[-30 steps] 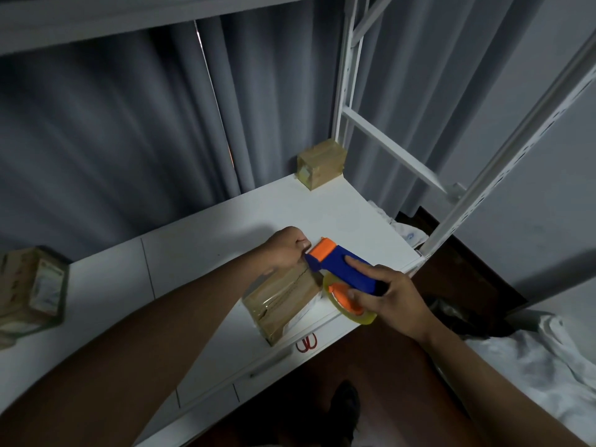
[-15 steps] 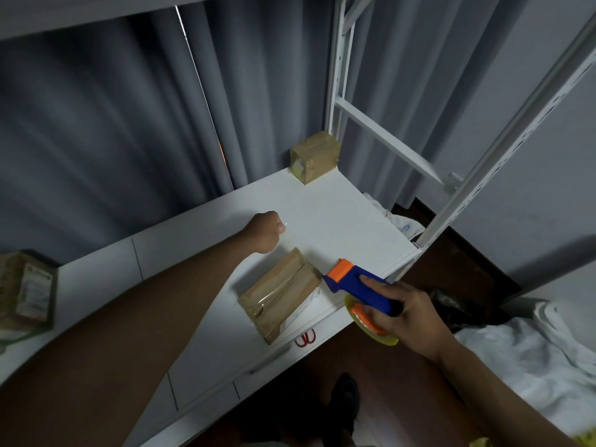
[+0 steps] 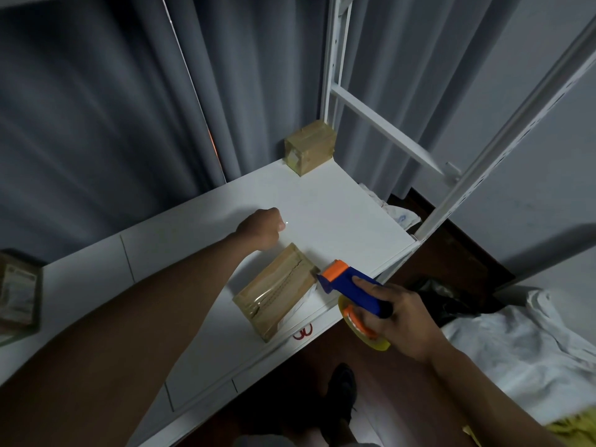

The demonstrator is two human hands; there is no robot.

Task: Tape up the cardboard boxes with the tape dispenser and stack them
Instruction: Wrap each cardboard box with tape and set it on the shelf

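A taped cardboard box (image 3: 276, 289) lies near the front edge of the white shelf (image 3: 338, 214). My right hand (image 3: 400, 321) grips the blue and orange tape dispenser (image 3: 350, 287), whose orange nose sits just right of the box's far corner. My left hand (image 3: 262, 228) hovers above the shelf just beyond the box, fingers curled into a loose fist, holding nothing that I can see. A second box (image 3: 309, 146) stands at the shelf's far corner. A third box (image 3: 17, 291) sits at the far left.
White metal shelf uprights (image 3: 332, 75) rise at the far right corner and along the right edge. Grey curtains hang behind. Red scissors (image 3: 303, 332) hang at the shelf's front edge. White cloth (image 3: 516, 346) lies on the floor at right.
My left hand has let go of the near box and lifted away beyond it. My right hand has pulled the dispenser off the box, rightward and toward me.
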